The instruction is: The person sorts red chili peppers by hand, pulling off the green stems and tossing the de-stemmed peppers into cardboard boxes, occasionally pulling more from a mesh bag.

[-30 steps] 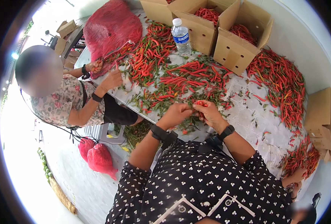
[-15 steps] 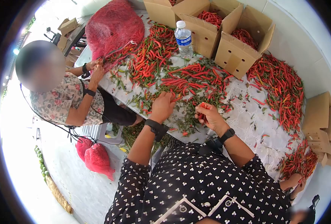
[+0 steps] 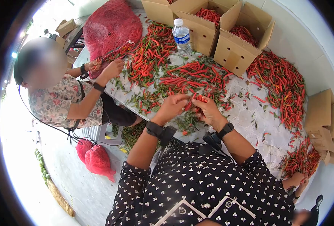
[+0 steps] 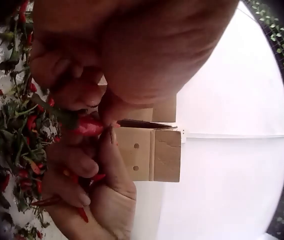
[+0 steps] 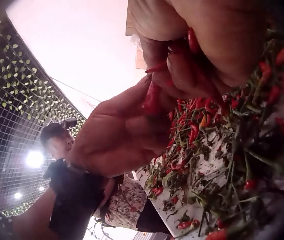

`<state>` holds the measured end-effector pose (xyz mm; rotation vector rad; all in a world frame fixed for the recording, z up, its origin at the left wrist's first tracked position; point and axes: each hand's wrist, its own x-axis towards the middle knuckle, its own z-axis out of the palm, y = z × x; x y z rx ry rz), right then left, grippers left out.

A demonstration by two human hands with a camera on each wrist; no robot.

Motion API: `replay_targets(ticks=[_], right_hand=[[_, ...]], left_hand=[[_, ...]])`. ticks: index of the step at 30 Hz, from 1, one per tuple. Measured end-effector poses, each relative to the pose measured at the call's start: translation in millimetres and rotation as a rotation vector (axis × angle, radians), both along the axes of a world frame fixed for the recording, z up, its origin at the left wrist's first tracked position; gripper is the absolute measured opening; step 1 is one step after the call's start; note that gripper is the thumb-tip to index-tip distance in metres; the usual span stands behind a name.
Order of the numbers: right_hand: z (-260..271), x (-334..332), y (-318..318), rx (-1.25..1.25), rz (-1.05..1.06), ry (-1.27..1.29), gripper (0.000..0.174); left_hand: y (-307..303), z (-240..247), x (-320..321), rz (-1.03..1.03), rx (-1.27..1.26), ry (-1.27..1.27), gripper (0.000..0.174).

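Over the near edge of the white table, my two hands meet. My left hand pinches a red chili pepper with a green stem, held between the two hands in the left wrist view. My right hand has its fingers curled round several red chilies, and its thumb tip is right at the pinched chili's end. Some of these chilies poke out between the right fingers in the right wrist view. Below the hands lie loose green stems and leaves, with a heap of red chilies just beyond.
A water bottle stands beyond the heap, beside cardboard boxes with chilies inside. Another chili pile spreads along the right. At the left, another person works beside a red mesh bag. Flattened cartons lean at far right.
My left hand reached out to the chili heap half a second ago and has come back to my right hand with a chili. The right hand stays nearly in place, holding its chilies.
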<state>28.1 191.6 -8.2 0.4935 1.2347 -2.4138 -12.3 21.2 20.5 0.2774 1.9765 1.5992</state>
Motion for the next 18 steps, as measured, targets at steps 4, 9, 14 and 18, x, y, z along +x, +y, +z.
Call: replay_targets(ticks=[4,9,14,18], right_hand=[[-0.5,4.4,1.1,-0.032,-0.061,-0.012,0.011],[-5.5,6.9,-0.2,-0.048,-0.089,-0.003,0.01],[-0.4,10.2,0.1,0.12,-0.118,0.153,0.009],[13.9,9.5,4.5,0.132,-0.131,0.225,0.006]], left_hand=[[-2.8,3.2,10.6,-0.13,-0.062,0.047,0.016],[-1.9,-16.1,17.5,-0.089,-0.121,0.153,0.018],[-0.2,-26.4,22.9,-0.098,-0.484,0.474,0.021],[-3.3,-10.4,32.7,-0.182,-0.345,0.319,0.023]])
